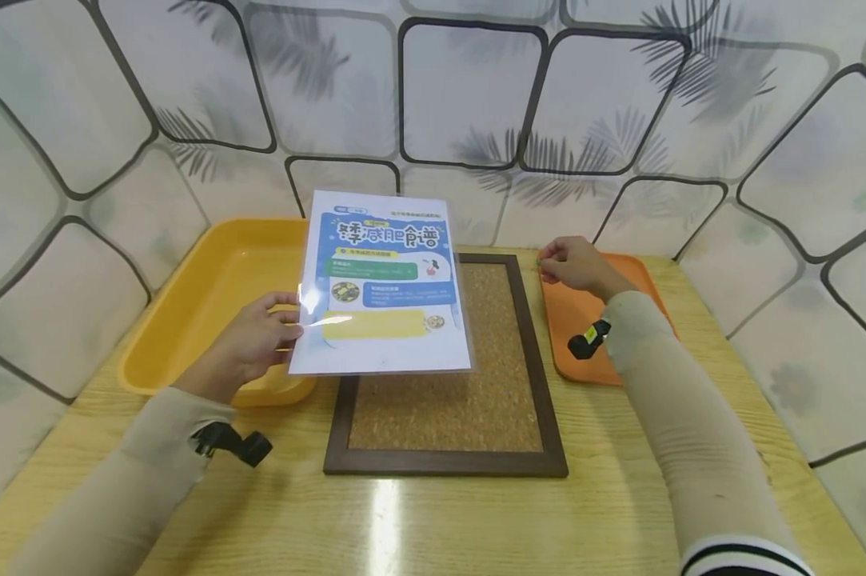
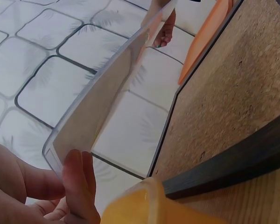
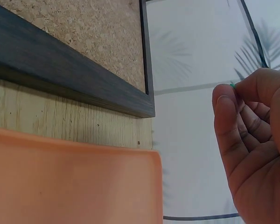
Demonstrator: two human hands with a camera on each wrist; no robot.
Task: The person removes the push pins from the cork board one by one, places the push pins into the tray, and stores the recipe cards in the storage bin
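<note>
My left hand (image 1: 249, 346) pinches the left edge of a laminated printed sheet (image 1: 382, 284) and holds it tilted above the cork board (image 1: 468, 400), which has a dark wooden frame (image 1: 443, 462). In the left wrist view the sheet (image 2: 100, 105) rises from my thumb and fingers (image 2: 77, 186). My right hand (image 1: 575, 264) hovers over the far left corner of the orange tray (image 1: 584, 360), fingers curled, pinching a tiny green thing (image 3: 232, 84) that is too small to name.
A yellow tray (image 1: 209, 296) sits at the left on the light wooden table (image 1: 440, 520). The orange tray (image 3: 70, 182) lies right of the cork board. A patterned wall (image 1: 476, 104) closes in the back and both sides.
</note>
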